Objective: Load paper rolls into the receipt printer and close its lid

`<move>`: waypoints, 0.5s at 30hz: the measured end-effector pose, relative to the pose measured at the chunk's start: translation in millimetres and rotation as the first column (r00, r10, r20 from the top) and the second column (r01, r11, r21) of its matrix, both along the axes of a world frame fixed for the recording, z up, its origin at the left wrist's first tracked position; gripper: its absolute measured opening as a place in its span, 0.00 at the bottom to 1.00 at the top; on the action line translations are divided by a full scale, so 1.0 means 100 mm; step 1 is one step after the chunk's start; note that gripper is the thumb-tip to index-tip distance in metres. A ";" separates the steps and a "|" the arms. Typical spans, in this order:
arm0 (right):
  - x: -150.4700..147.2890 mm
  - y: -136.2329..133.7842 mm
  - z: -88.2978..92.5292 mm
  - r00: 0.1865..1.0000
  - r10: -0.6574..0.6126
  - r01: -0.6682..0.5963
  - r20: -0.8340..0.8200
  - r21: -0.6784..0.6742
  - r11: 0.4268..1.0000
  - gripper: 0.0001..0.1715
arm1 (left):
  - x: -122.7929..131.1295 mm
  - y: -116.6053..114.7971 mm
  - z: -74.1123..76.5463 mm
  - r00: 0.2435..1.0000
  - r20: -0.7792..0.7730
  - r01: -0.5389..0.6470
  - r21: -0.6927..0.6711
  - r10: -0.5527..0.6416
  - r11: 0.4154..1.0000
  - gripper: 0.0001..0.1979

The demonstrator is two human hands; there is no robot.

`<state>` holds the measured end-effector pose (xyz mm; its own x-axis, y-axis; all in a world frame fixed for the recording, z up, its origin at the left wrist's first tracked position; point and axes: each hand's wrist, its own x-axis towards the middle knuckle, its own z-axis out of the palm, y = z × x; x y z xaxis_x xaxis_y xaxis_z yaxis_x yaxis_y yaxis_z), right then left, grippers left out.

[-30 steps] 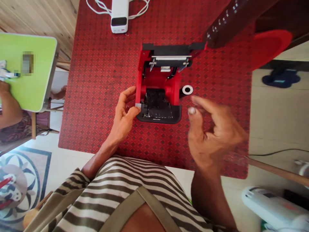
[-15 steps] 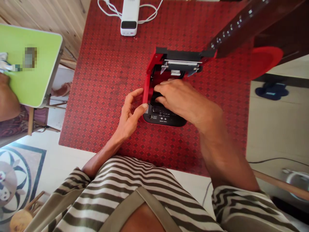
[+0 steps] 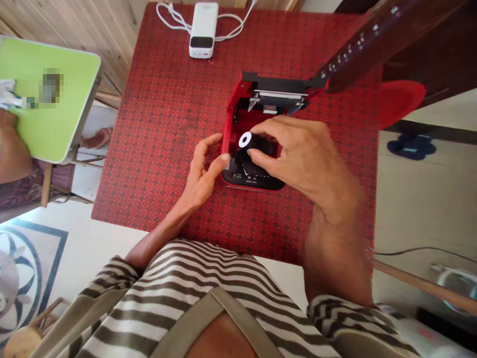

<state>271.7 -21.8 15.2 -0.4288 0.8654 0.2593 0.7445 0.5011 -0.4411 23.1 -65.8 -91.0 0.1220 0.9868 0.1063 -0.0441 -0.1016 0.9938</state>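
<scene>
A red and black label printer lies on the red patterned table with its lid raised at the far end. My right hand pinches a roll of black labels between thumb and fingers, over the printer's open bay. The roll's white end with a dark core hole faces left, and a loose black strip runs from it towards the printer's front. My left hand holds the printer's left side wall, thumb on the top edge and fingers along the outside. Part of the bay is hidden behind my right hand.
A white power bank with a white cable lies at the table's far edge. To the far right stand a dark studded piece of furniture and a red round seat. Another person's arm rests by a green table on the left.
My right hand has come up out of the printer's bay with the black label roll, now visible in its fingers. My left hand stays on the printer's side. The view has shifted slightly.
</scene>
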 end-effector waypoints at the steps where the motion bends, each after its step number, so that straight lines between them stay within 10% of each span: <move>1: 0.02 -0.06 0.07 0.999 -0.011 0.012 -0.036 0.028 1.000 0.14 | 0.00 0.01 0.00 1.000 0.004 -0.001 0.000 0.001 1.000 0.33; 7: 0.34 -0.59 0.21 0.878 -0.186 0.227 -0.441 0.041 0.973 0.17 | -0.01 0.09 -0.05 0.999 -0.019 -0.046 0.032 0.047 0.998 0.36; 15: 0.60 -1.11 -0.67 0.565 -0.409 0.345 -0.717 -0.245 0.906 0.20 | -0.05 0.20 -0.18 0.999 -0.015 -0.033 0.138 0.036 0.990 0.34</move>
<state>331.3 -132.8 -52.1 0.2507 0.9312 0.2645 0.2625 0.1976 -0.9445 18.1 -45.4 -109.4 0.0909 0.9666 0.2397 -0.0213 -0.2387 0.9709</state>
